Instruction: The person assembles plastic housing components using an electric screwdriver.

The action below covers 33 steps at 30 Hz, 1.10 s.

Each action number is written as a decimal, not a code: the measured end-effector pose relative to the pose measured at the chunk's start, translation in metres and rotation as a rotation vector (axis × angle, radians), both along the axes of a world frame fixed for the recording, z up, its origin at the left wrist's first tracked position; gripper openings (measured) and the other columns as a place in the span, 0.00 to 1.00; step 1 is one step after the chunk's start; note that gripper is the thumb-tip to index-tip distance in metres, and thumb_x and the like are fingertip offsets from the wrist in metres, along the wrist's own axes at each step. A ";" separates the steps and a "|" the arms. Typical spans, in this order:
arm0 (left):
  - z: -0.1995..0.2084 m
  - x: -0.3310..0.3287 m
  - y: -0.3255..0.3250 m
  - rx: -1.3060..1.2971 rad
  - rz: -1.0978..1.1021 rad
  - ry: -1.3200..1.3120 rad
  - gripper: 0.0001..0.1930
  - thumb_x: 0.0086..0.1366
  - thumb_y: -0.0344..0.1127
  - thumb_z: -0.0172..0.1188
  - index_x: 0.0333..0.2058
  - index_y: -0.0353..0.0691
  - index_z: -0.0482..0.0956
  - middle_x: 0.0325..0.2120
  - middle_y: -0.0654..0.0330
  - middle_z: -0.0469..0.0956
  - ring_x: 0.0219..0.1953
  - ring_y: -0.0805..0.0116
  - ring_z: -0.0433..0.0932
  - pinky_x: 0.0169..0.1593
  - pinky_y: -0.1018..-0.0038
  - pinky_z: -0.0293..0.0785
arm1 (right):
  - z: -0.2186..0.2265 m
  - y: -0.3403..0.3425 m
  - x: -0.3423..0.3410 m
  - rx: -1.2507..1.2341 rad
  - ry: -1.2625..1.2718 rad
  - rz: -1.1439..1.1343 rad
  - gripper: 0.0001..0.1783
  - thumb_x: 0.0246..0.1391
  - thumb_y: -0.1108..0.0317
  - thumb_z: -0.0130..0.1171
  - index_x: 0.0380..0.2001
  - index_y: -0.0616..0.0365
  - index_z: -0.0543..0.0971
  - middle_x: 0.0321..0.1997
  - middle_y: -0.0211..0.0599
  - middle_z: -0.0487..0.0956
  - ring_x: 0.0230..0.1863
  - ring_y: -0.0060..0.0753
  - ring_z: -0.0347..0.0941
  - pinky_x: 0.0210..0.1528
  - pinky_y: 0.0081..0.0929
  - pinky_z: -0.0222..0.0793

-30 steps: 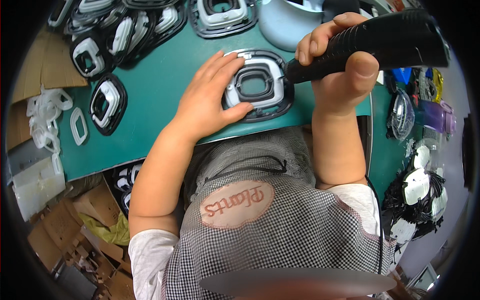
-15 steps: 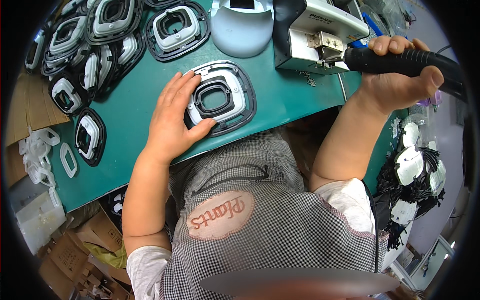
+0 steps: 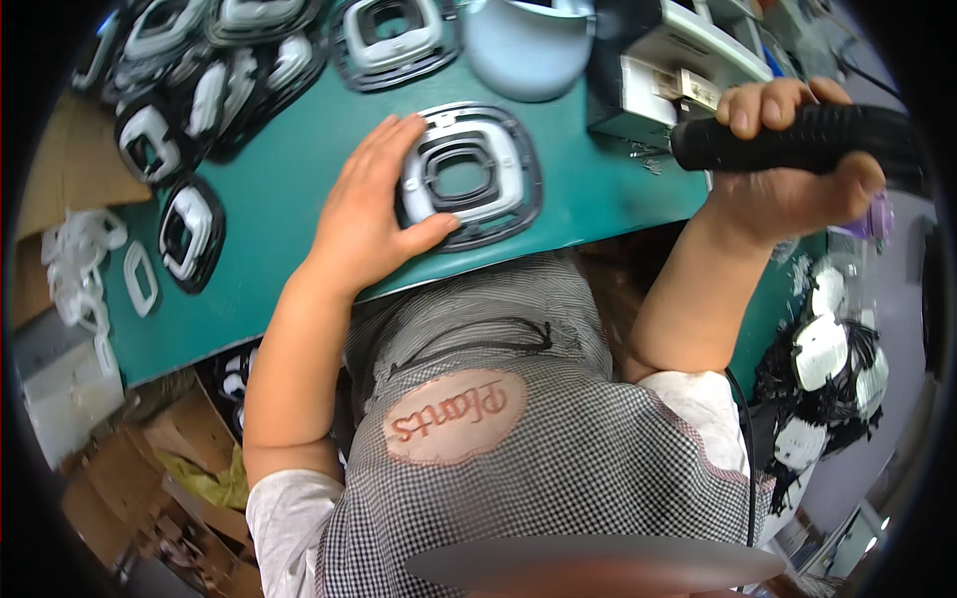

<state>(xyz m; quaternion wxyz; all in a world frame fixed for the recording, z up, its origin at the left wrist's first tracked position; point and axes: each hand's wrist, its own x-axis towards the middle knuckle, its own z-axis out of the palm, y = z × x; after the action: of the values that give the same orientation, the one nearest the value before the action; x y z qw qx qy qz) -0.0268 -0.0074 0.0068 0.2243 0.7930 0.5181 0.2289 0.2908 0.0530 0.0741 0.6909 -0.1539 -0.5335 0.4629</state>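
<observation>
My left hand (image 3: 369, 214) lies at the left side of a rounded black-and-white plastic frame (image 3: 507, 177) on the green table. Its fingers rest on the far-left rim and the thumb on the near rim, holding the frame flat. In my right hand (image 3: 773, 199) is a thick black handheld screwdriver (image 3: 733, 147), gripped with the fingers over the top and the thumb along the near side. It is held sideways above the table's right end, its nose to the left. The tip is too blurred to make out.
A screw feeder (image 3: 646, 105) stands beyond the screwdriver, with loose screws before it. A pale blue-grey cover (image 3: 528, 50) sits at the back. Similar frames (image 3: 189, 234) pile up at the left, near white rings (image 3: 140, 279). White parts with black cords (image 3: 820, 351) hang at the right.
The screwdriver has moved away from the screw feeder, toward me and to the left. My left hand stays on the frame. The whole view has shifted slightly.
</observation>
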 end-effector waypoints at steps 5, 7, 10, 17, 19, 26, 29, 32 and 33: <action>-0.010 -0.010 -0.003 0.052 0.003 -0.053 0.40 0.42 0.46 0.73 0.55 0.41 0.68 0.59 0.51 0.64 0.62 0.51 0.60 0.63 0.61 0.59 | -0.004 -0.008 -0.067 0.084 0.056 0.365 0.46 0.45 0.27 0.50 0.52 0.57 0.72 0.31 0.38 0.73 0.26 0.35 0.68 0.32 0.32 0.65; -0.011 -0.008 -0.003 0.044 0.026 -0.062 0.40 0.41 0.46 0.73 0.55 0.41 0.68 0.58 0.52 0.65 0.62 0.52 0.61 0.63 0.61 0.59 | -0.010 -0.009 -0.095 0.118 0.093 0.395 0.48 0.44 0.24 0.49 0.53 0.57 0.70 0.30 0.38 0.72 0.26 0.35 0.68 0.31 0.32 0.66; -0.014 -0.011 -0.006 0.042 0.057 -0.093 0.40 0.41 0.47 0.73 0.54 0.41 0.69 0.58 0.53 0.65 0.62 0.52 0.61 0.63 0.62 0.60 | -0.018 -0.011 -0.131 0.123 0.103 0.371 0.50 0.43 0.22 0.48 0.54 0.55 0.69 0.29 0.38 0.72 0.24 0.35 0.69 0.30 0.33 0.67; -0.017 -0.013 -0.006 0.060 0.062 -0.139 0.40 0.40 0.48 0.73 0.54 0.41 0.70 0.58 0.54 0.66 0.61 0.53 0.61 0.63 0.63 0.60 | -0.032 -0.010 -0.171 0.077 0.075 0.258 0.46 0.42 0.24 0.51 0.47 0.56 0.70 0.24 0.38 0.71 0.21 0.35 0.69 0.26 0.30 0.69; -0.018 -0.014 -0.006 0.071 0.061 -0.142 0.40 0.40 0.49 0.73 0.53 0.41 0.70 0.58 0.54 0.66 0.61 0.53 0.62 0.63 0.63 0.60 | -0.034 -0.009 -0.177 0.095 0.044 0.220 0.45 0.43 0.26 0.52 0.46 0.58 0.70 0.23 0.39 0.71 0.20 0.34 0.69 0.25 0.30 0.69; -0.019 -0.013 -0.006 0.063 0.042 -0.141 0.40 0.41 0.49 0.73 0.53 0.41 0.70 0.58 0.54 0.66 0.61 0.53 0.62 0.63 0.62 0.60 | -0.035 -0.009 -0.183 0.086 -0.019 0.331 0.43 0.43 0.33 0.60 0.47 0.62 0.67 0.23 0.41 0.71 0.21 0.33 0.68 0.24 0.28 0.68; -0.021 -0.012 -0.005 0.030 0.048 -0.165 0.39 0.42 0.49 0.72 0.54 0.41 0.69 0.58 0.54 0.66 0.61 0.53 0.61 0.63 0.62 0.60 | -0.027 -0.019 -0.187 -0.024 -0.186 0.279 0.43 0.42 0.37 0.64 0.47 0.64 0.67 0.23 0.41 0.71 0.21 0.33 0.68 0.24 0.27 0.68; -0.016 -0.013 -0.006 -0.008 0.043 -0.160 0.40 0.43 0.49 0.72 0.54 0.41 0.69 0.58 0.54 0.66 0.62 0.53 0.61 0.63 0.62 0.59 | -0.024 -0.019 -0.188 -0.071 -0.193 0.293 0.43 0.41 0.39 0.67 0.47 0.65 0.67 0.22 0.41 0.71 0.20 0.33 0.68 0.23 0.26 0.67; -0.014 -0.013 -0.007 -0.013 0.039 -0.134 0.40 0.43 0.49 0.72 0.54 0.41 0.69 0.58 0.54 0.65 0.62 0.53 0.61 0.63 0.62 0.59 | -0.024 -0.018 -0.189 -0.088 -0.195 0.306 0.43 0.41 0.39 0.67 0.47 0.65 0.67 0.22 0.41 0.71 0.20 0.33 0.68 0.23 0.26 0.66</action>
<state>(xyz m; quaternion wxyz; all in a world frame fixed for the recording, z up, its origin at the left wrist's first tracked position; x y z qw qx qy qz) -0.0401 -0.0145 -0.0068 0.2591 0.7643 0.5187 0.2823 0.1019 0.0355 0.0499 0.5501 -0.1450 -0.5943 0.5685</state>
